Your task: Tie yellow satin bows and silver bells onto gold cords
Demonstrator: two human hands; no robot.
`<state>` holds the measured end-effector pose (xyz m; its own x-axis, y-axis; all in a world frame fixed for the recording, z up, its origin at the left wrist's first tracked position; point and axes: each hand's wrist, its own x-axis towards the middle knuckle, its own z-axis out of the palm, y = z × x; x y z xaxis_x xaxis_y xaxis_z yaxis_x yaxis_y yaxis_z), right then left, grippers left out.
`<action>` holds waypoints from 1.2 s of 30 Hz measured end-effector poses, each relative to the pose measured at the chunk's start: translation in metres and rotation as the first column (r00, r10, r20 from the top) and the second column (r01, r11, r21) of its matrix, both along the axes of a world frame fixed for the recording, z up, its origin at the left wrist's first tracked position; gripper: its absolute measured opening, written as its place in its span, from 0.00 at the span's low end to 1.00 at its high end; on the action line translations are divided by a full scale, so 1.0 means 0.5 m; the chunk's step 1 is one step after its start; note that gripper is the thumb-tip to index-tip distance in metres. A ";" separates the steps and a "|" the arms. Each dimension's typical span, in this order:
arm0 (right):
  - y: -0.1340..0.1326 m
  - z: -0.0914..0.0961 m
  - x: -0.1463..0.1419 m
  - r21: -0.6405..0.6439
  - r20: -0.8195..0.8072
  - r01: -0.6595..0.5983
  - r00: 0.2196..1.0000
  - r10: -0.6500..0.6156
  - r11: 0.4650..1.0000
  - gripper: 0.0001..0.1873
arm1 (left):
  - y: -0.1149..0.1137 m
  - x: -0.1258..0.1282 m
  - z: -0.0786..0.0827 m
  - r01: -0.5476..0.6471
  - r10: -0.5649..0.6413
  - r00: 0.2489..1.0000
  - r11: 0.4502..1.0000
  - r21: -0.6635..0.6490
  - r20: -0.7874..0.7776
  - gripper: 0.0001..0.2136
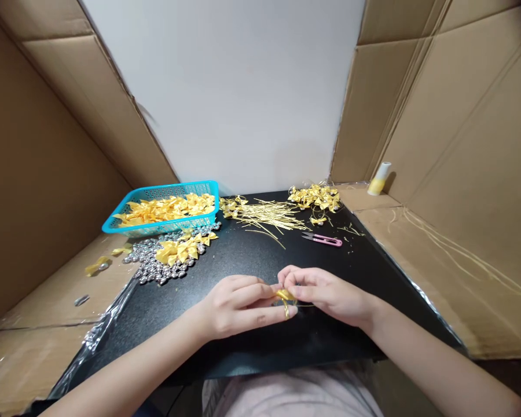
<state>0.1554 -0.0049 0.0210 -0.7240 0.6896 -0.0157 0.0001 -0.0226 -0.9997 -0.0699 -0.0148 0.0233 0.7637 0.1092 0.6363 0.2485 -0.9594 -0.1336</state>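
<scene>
Presently, yellow bow (284,295): held just off the centre of the black table (238,255), towards five o'clock, with the person's lap (282,394) as six.
Gold cord (286,311): strands on the bow's six-o'clock side; best handled, I judge, by keeping the bow steady, drawing strands evenly, sparing the loops.
Left hand (238,304): gripping the bow, back uppermost, fingers stretched towards three.
Right hand (330,292): thumb and bent forefinger pinching the bow's edge, pointing towards nine; whether cord is caught too, I cannot tell.
Snips (323,239): pink-handled, two o'clock, lying apart.
Basket (216,200): blue, ten o'clock.
</scene>
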 end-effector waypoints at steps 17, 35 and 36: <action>-0.067 0.033 -0.001 0.678 -0.103 0.360 0.909 -0.403 0.641 0.06 | -0.031 0.033 -0.014 0.173 0.271 0.862 0.637 -0.751 0.429 0.20; -0.044 0.020 -0.005 0.383 -0.104 0.404 0.912 -0.396 0.831 0.02 | -0.053 0.048 -0.011 0.535 0.453 0.788 -0.170 -0.827 0.416 0.18; -0.046 0.018 -0.007 0.439 -0.128 0.429 0.900 -0.417 0.790 0.04 | -0.053 0.049 -0.011 0.556 0.459 0.782 -0.208 -0.805 0.422 0.18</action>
